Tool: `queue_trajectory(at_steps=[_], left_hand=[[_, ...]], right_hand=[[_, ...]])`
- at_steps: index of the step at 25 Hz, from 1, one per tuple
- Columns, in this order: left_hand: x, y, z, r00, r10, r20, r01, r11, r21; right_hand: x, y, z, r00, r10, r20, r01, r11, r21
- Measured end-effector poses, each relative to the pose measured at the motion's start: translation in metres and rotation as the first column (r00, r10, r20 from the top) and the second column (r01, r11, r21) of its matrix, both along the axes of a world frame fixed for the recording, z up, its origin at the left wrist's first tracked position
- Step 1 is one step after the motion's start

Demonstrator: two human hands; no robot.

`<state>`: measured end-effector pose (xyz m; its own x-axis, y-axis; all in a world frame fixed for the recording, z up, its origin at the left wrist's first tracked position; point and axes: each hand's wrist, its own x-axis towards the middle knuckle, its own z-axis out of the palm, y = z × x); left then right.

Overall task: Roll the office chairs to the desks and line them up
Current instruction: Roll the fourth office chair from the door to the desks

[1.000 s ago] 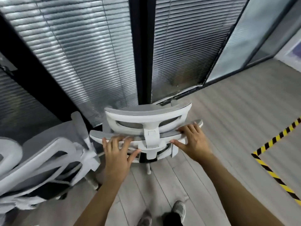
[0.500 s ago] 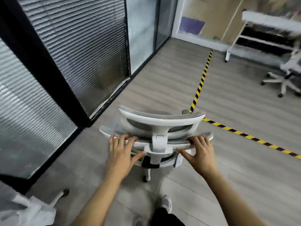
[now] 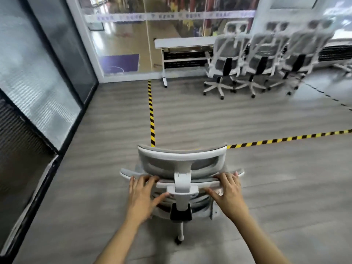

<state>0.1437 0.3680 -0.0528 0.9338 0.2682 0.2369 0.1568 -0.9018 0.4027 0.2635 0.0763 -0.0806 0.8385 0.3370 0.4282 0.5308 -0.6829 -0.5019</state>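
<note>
A: Both hands are gripping the office chair (image 3: 182,168) by the top edge of its backrest. The left hand (image 3: 142,195) is curling its fingers (image 3: 140,181) over the rail with the thumb hooking underneath, and the right hand (image 3: 228,193) is doing the same on the other side of the white headrest post (image 3: 182,182), which is sitting between the two thumbs.

B: Where is the chair heading?

A: It's sitting right beyond the fingertips, pointing at the white desk (image 3: 182,42), which is lying well ahead. Three parked chairs (image 3: 264,60) are lining up far ahead, off to the right-hand side. Hazard tape (image 3: 151,111) is running straight out from just past the fingers.

B: What's worrying you?

A: I'm thinking uneven pushing could be swinging the castors sideways, sending the chair toward the glass partition (image 3: 47,88) on the left-hand side. The grip is high, so a castor catching on something could be tipping the backrest forward out of the fingers. Arriving too fast, it could be bumping the parked row out of line.

B: And compared with half a second ago?

A: The hands are holding the same spots, but the chair and view are now turning rightward: the blinds are sliding off to the left, and the desk and the row of chairs are now facing us
</note>
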Motion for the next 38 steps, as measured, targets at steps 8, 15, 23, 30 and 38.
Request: queue_trajectory(at_steps=[8,15,23,30,38], left_hand=[[0.272,-0.149,0.003,0.981,-0.192,-0.010,0.192,0.980,-0.055],[0.514,-0.258,0.001,0.941,-0.339,0.010,0.339,0.941,-0.006],[0.820,-0.389,0.006,0.870,-0.493,0.025,0.493,0.870,-0.012],[1.054,-0.518,0.004,0.816,-0.570,0.096,0.577,0.815,-0.058],[1.327,-0.691,0.006,0.809,-0.584,0.068,0.584,0.812,0.020]], right_hand=[[0.222,-0.169,0.008,0.978,-0.182,-0.098,0.179,0.983,-0.037],[0.417,-0.285,0.007,0.950,-0.306,-0.062,0.305,0.952,-0.024],[0.664,-0.410,0.020,0.838,-0.524,-0.154,0.504,0.851,-0.151],[0.876,-0.535,0.014,0.785,-0.594,-0.174,0.586,0.804,-0.100],[1.144,-0.700,0.021,0.766,-0.617,-0.180,0.599,0.787,-0.151]])
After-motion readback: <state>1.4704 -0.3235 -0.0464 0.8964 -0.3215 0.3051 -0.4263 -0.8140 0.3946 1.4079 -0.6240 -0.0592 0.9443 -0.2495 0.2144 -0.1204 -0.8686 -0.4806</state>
